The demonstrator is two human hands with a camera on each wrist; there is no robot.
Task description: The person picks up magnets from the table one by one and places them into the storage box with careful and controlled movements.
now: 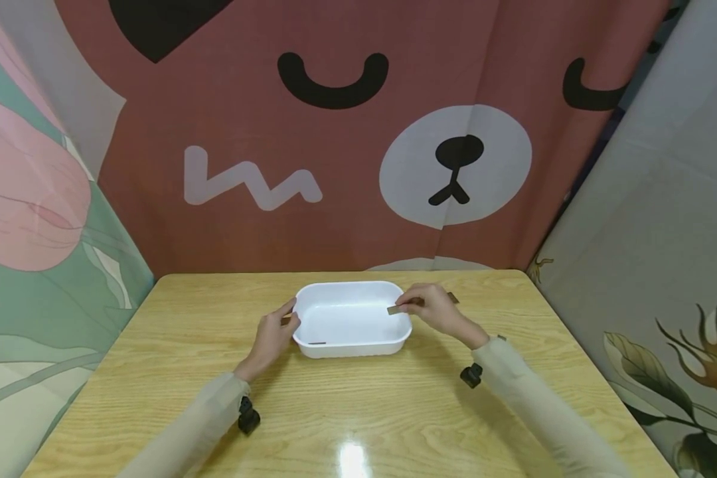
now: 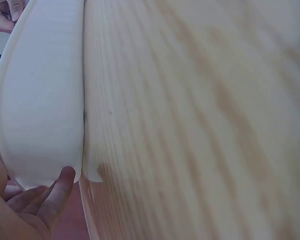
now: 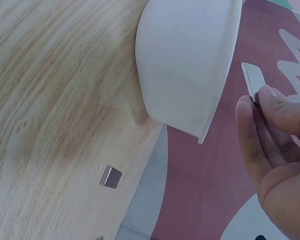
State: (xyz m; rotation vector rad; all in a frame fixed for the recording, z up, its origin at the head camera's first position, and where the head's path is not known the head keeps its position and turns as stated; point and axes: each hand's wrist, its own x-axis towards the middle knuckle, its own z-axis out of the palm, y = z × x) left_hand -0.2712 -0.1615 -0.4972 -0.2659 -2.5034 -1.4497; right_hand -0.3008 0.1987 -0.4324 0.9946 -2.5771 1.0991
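Note:
A white oblong plastic basin stands on the table. My left hand grips its left end, with the thumb at the rim; the left wrist view shows fingertips against its outer wall. Over the right end of the basin, my right hand pinches a small flat brownish strip between thumb and fingers. Seen from the right wrist, this strip looks pale and shiny, with cut-off corners. A thin dark piece lies inside the basin near its front wall.
A small shiny dark-topped block lies on the wooden table right of the basin. Another small piece shows just past the right sleeve. A printed curtain hangs behind the table's far edge, with more cloth on both sides.

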